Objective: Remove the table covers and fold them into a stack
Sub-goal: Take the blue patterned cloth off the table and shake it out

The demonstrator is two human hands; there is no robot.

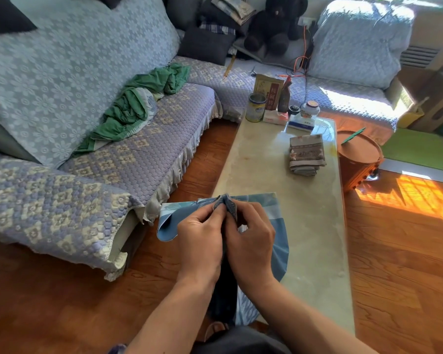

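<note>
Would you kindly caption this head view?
Both hands pinch a blue table cover above the table, folded covers stacked beyond.

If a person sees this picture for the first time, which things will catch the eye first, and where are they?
First, the two hands at the bottom centre: the left hand and right hand pinch the corners of a blue cover together over the near end of the pale table. Farther along the table lies a folded stack, and a crumpled green cloth lies on the sofa at left.
</note>
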